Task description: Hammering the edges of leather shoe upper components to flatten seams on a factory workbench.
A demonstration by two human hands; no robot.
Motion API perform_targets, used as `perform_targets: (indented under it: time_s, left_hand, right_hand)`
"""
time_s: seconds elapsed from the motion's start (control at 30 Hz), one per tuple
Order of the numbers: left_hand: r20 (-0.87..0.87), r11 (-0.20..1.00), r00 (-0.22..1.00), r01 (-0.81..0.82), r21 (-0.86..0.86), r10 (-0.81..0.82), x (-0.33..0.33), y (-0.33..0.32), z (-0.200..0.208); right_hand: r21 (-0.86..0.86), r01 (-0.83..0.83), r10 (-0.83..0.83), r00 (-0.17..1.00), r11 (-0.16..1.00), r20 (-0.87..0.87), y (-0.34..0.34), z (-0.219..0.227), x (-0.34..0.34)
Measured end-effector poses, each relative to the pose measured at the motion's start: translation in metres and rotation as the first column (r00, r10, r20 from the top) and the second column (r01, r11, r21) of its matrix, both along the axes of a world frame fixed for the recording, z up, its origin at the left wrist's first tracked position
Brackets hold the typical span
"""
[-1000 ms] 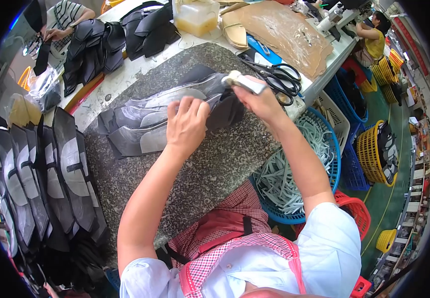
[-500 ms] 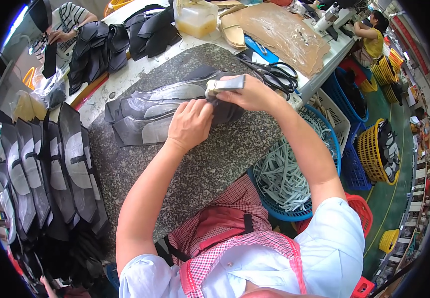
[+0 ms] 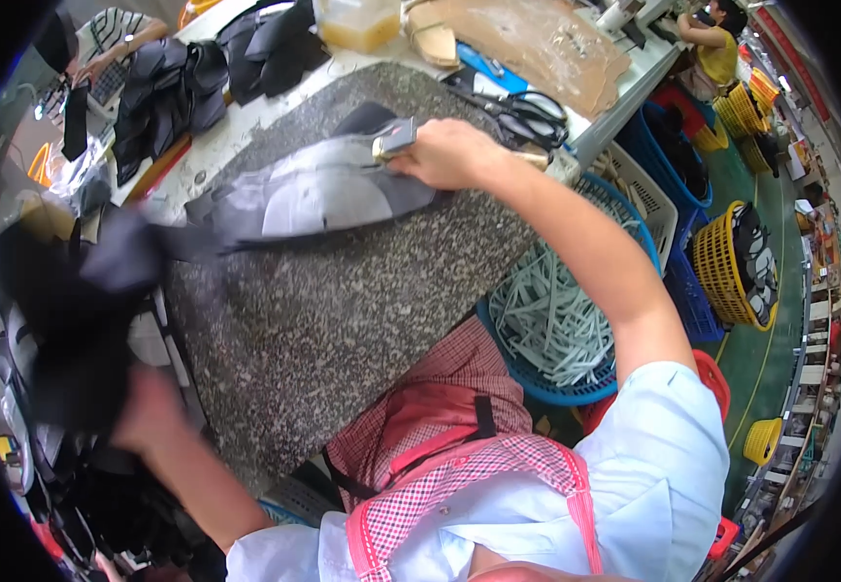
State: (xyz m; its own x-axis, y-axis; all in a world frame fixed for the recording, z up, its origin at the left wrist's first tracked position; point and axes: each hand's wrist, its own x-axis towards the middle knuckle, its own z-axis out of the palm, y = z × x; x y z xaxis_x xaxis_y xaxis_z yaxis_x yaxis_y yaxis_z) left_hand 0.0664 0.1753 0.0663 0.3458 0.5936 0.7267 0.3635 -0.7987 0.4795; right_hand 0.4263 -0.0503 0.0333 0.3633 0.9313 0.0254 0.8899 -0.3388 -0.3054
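Observation:
My right hand (image 3: 449,153) is closed around a hammer (image 3: 394,139). Its metal head sits over the right part of a stack of black shoe-upper pieces (image 3: 328,199), which have grey patches glued on. That stack lies on a speckled stone slab (image 3: 323,320). Far to the left, my left hand (image 3: 153,407) is smeared by motion. It grips a black shoe-upper piece (image 3: 76,339), also blurred, above the left edge of the slab. The fingers are mostly hidden behind the piece.
More black pieces (image 3: 173,359) hang in a row at left. Scissors (image 3: 532,121), a blue cutter (image 3: 488,66), a brown sheet (image 3: 527,48) and a glue container (image 3: 357,21) lie behind the slab. A blue basket of pale strips (image 3: 556,320) stands at right. Co-workers sit beyond.
My left hand has swung from beside the hammer out to the left, with a black piece in it. The right hand and hammer have shifted slightly left; the view has turned a little.

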Motion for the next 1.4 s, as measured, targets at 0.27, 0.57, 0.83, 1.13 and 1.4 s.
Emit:
perform_targets:
  time_s: [0.27, 0.57, 0.83, 1.13, 1.4]
  left_hand:
    - [-0.470, 0.894, 0.761, 0.381, -0.234, -0.448, -0.005, -0.120, 0.095]
    - [-0.330, 0.639, 0.667, 0.287, -0.713, -0.668, 0.087, -0.148, -0.090]
    - [-0.328, 0.697, 0.652, 0.449, -0.559, -0.684, 0.093, -0.136, -0.098]
    - [-0.378, 0.727, 0.624, 0.623, -0.287, -0.684, 0.096, -0.113, -0.112]
    - [-0.434, 0.736, 0.628, 0.662, -0.140, -0.647, 0.094, -0.115, -0.115]
  right_hand:
    - [-0.065, 0.086, -0.070, 0.972, 0.994, 0.226, -0.007, -0.005, -0.010]
    - [0.414, -0.200, 0.387, 0.812, 0.888, -0.437, -0.074, -0.021, -0.091]
    - [0.138, -0.280, 0.312, 0.876, 0.950, -0.369, -0.087, -0.033, -0.103]
    - [0.123, -0.243, 0.272, 0.864, 0.962, -0.425, -0.068, -0.026, -0.099]
    - [-0.033, -0.241, 0.216, 0.916, 0.970, -0.339, -0.053, -0.016, -0.115]
